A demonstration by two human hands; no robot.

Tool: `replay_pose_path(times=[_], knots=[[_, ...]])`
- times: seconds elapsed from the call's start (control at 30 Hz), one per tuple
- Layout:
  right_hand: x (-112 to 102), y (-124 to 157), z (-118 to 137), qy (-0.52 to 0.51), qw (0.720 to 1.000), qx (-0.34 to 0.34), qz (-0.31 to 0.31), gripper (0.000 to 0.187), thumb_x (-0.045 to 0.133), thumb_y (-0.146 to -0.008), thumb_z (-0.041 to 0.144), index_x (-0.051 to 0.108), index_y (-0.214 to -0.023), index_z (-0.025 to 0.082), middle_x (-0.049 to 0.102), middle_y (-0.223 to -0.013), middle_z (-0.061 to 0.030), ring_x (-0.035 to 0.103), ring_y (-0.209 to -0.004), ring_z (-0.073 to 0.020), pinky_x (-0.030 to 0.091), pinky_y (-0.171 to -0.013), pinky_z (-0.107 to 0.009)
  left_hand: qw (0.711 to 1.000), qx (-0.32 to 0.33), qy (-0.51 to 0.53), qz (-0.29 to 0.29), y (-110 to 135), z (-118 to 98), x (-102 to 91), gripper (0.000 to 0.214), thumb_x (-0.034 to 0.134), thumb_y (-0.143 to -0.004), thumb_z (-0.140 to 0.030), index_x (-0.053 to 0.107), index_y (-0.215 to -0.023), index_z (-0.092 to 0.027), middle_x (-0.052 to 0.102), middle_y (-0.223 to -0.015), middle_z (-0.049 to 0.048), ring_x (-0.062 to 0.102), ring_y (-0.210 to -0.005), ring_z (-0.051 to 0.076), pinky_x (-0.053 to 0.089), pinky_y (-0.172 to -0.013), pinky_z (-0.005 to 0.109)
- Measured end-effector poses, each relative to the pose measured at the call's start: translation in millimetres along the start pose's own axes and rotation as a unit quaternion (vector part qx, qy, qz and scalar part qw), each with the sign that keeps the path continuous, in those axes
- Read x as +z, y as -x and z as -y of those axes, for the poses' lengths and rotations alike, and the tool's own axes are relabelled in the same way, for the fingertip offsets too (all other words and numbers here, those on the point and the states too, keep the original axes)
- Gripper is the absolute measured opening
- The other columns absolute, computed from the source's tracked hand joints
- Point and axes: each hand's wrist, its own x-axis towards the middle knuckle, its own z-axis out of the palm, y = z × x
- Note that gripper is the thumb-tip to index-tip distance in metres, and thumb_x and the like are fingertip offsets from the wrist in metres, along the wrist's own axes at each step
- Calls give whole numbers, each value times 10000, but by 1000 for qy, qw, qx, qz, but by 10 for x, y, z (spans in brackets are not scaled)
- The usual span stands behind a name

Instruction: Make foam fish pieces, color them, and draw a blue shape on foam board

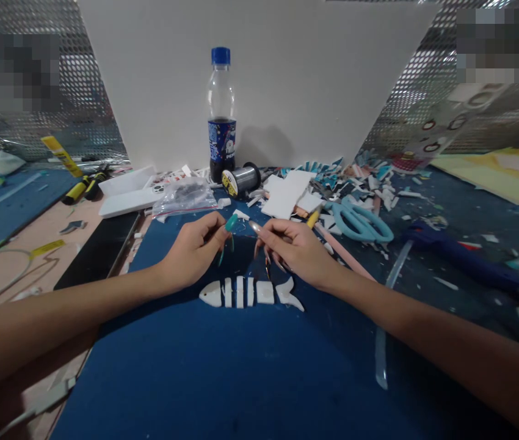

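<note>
A white foam fish cut into several segments lies on the blue mat, just below both hands. My left hand is closed in a pinch near a small teal piece at its fingertips. My right hand is closed around a small metal tool whose tip points left toward the teal piece. The two hands nearly meet above the fish.
A cola bottle with a blue cap stands at the back, a wire spool beside it. Light blue scissors, white foam sheets, a plastic bag, scraps, and a blue glue gun lie around.
</note>
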Motion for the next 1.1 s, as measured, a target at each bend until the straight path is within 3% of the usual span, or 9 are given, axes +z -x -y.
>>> replay_pose_path(times=[0.63, 0.77, 0.9, 1.1], knots=[[5, -11, 20, -3, 1000, 11, -2, 283, 554, -854, 398, 548, -693, 166, 450, -477, 60, 421, -373, -39, 343, -389, -201, 998, -8, 52, 25, -20, 57, 14, 222, 429, -908, -262, 458, -706, -176, 452, -605, -43, 422, -549, 71, 352, -535, 227], [3, -4, 23, -5, 1000, 4, -4, 277, 561, -848, 387, 552, -689, 160, 457, -495, 54, 421, -389, -40, 339, -393, -202, 999, -4, 27, 21, -26, 25, 2, 177, 440, -907, -296, 510, -800, -173, 508, -687, -25, 454, -601, 82, 368, -550, 228], [4, 0, 27, -3, 1000, -2, -9, 251, 557, -849, 369, 554, -712, 159, 473, -525, 47, 429, -410, -47, 331, -399, -208, 998, 34, -38, 44, -25, 0, 3, 133, 513, -876, -293, 569, -940, -190, 576, -832, 4, 525, -742, 111, 414, -602, 227], [4, -2, 47, -16, 1000, -2, 7, 266, 593, -814, 409, 550, -722, 162, 485, -558, 45, 435, -424, -55, 342, -410, -217, 992, 91, -85, 30, -7, 6, 9, 179, 690, -742, -214, 577, -870, -160, 618, -827, 19, 561, -760, 130, 458, -631, 238]])
